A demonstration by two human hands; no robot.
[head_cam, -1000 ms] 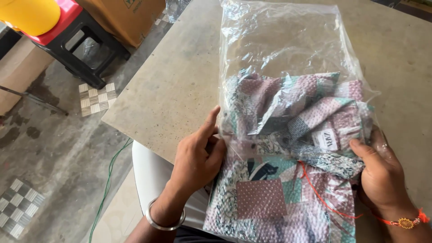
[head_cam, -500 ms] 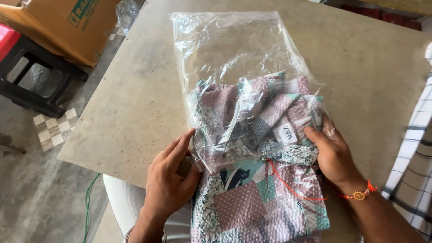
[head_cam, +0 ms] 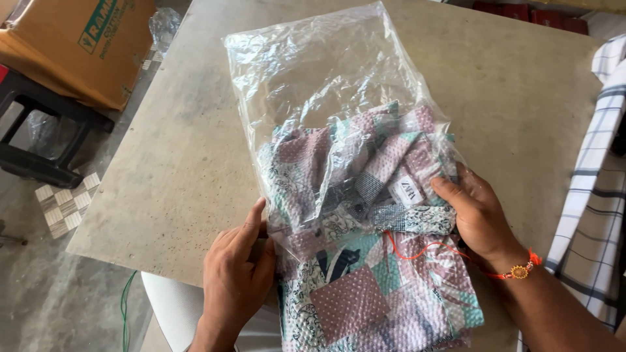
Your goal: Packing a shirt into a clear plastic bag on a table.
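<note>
I see a grey stone-like tabletop [head_cam: 163, 176] in soft daylight. At its left, a brown cardboard box [head_cam: 72, 49] sits on a black stool [head_cam: 39, 140] over a grey floor [head_cam: 45, 306] with small checkered tiles [head_cam: 65, 202]. Checked white cloth [head_cam: 596, 195] hangs at right.

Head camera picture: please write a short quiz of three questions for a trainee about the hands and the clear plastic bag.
1. True or false: the folded patchwork garment in pink, teal and white lies wholly inside the clear plastic bag.
2. Which hand touches the garment beside its white label? A) left hand B) right hand
3. Fill in: the bag lies on a grey ____.

Key
1. False; the lower part sticks out of the bag's mouth.
2. B
3. table
</note>
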